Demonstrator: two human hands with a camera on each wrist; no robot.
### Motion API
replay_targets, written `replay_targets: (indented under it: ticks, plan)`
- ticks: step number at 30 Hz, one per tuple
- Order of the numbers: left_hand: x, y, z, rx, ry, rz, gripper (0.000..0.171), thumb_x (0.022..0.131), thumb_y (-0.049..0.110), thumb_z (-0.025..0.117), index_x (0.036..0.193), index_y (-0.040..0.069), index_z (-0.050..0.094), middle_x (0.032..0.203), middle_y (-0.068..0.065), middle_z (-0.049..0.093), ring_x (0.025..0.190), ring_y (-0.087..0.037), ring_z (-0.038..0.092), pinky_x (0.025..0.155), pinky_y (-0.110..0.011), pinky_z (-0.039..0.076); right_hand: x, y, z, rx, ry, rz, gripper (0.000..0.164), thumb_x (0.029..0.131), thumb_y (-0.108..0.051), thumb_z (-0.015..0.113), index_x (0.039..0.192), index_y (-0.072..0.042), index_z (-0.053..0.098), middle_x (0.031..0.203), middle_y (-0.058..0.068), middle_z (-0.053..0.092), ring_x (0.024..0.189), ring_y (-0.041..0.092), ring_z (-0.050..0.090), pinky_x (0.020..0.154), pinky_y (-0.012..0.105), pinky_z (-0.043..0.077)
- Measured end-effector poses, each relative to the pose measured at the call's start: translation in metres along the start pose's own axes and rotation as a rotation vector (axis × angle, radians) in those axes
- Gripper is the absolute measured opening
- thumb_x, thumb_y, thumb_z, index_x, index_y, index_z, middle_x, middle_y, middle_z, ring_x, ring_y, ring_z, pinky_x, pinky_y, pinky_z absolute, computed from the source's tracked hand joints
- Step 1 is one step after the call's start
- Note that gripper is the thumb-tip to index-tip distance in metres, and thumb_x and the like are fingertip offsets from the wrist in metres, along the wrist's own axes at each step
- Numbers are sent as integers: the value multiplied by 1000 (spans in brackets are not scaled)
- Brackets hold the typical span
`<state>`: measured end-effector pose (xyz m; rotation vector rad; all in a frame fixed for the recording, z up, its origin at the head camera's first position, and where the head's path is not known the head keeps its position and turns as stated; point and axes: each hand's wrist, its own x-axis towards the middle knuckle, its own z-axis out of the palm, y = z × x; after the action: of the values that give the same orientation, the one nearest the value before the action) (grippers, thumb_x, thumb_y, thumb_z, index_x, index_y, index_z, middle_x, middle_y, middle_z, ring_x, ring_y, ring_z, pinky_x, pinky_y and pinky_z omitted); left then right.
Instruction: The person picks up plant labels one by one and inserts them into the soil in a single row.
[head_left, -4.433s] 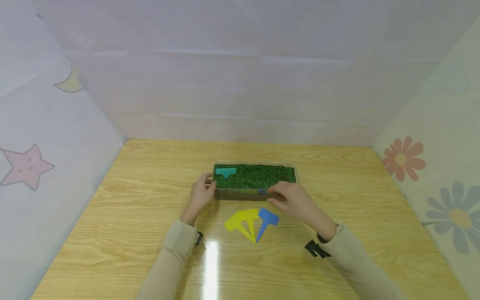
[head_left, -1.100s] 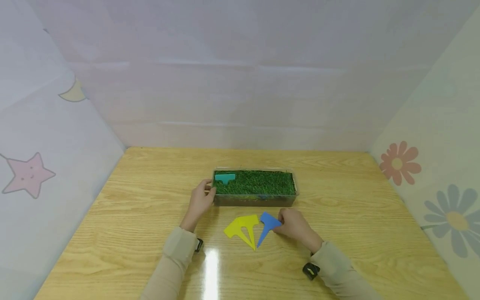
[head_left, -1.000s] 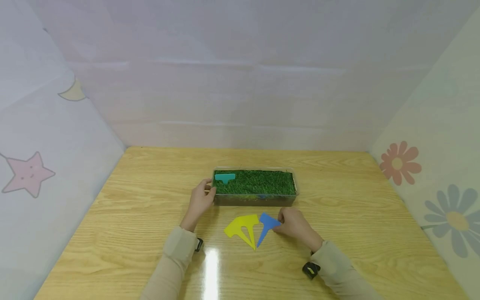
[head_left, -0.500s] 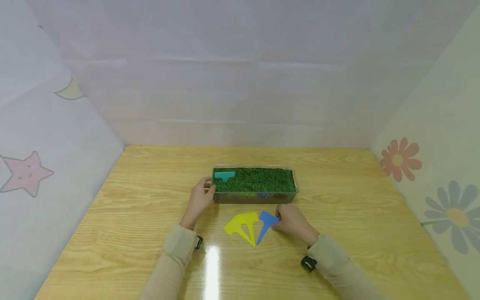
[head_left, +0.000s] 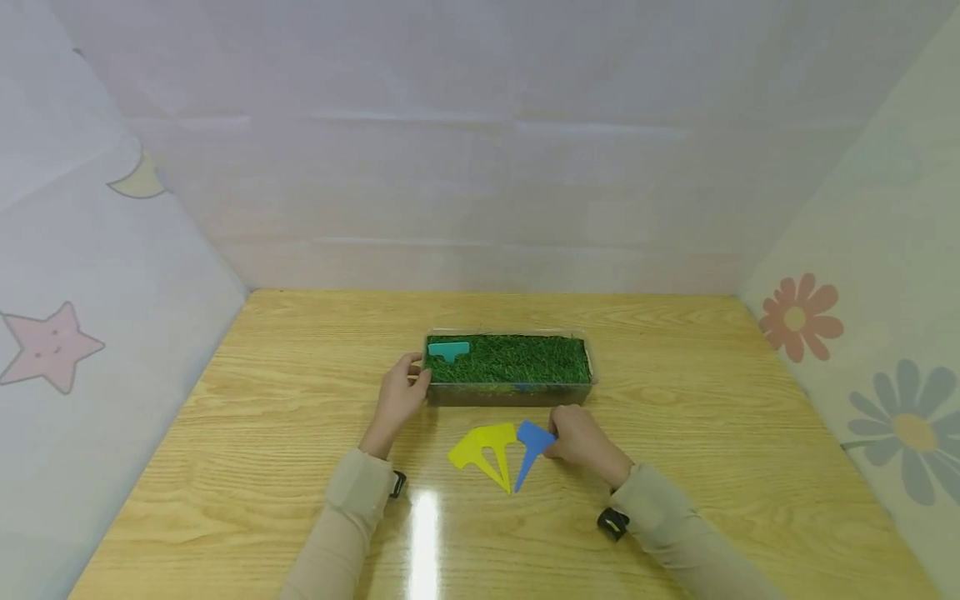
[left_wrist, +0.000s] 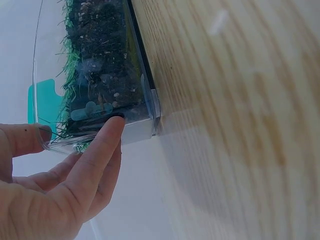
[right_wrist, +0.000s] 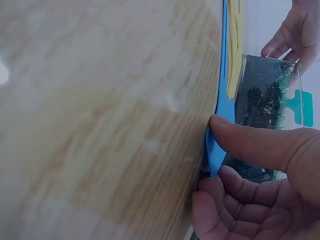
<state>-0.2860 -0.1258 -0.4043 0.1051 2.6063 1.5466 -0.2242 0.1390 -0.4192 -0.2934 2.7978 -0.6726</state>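
Observation:
My left hand grips the left end of a clear plastic box. Dark soil and green artificial grass fill the box. A teal T-shaped plant label stands in the grass at its left end. In front of the box, a blue plant label lies beside two overlapping yellow plant labels. My right hand pinches the blue label's right edge. The right wrist view shows my thumb on the label's face and curled fingers at its edge, slightly off the wood.
The wooden table bears everything. A pale wall sheet rises behind it, with decorated side panels at left and right. A bright light reflection shows on the wood near the left forearm.
My right hand has come from the box's front right edge down to the blue label and taken hold of its edge. The left hand stays at the box; in the last second little moves.

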Motion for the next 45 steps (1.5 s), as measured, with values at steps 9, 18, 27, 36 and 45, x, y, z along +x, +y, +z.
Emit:
replay_targets:
  ticks: [9,18,27,36,45]
  plan:
    - [0,1,-1,-9,-3,-17,38,94,11,48,130,-2,45,107,-23,56,88,-32,59,64,-36,52,0,6,0,62,-5,-13,24,65,-6,81,66,-6,57,63,0,50,55,12,39,52,26,35]
    - [2,0,0,-3,7,-28,38,95,12,48,130,0,45,107,-22,56,88,-31,59,64,-36,52,-4,9,-12,87,-8,-52,17,68,-5,78,75,-3,63,70,2,53,61,13,45,56,28,41]
    - [2,0,0,-4,3,-36,38,95,12,47,130,0,45,108,-23,56,90,-32,59,65,-36,52,-4,12,-18,156,-6,-81,9,73,0,71,80,-1,65,70,1,54,62,12,47,57,28,42]
    - [2,-1,0,-7,-2,-35,38,95,12,47,131,-1,44,109,-23,55,90,-32,59,65,-36,52,-5,16,-26,237,-16,-131,4,79,3,63,82,3,65,72,3,58,61,11,50,54,26,43]
    - [2,0,0,-11,-4,-30,38,95,12,47,131,-1,44,108,-23,55,89,-32,59,64,-36,52,-10,11,-38,262,-27,-165,6,83,-3,63,81,2,64,71,2,58,60,11,50,52,25,42]
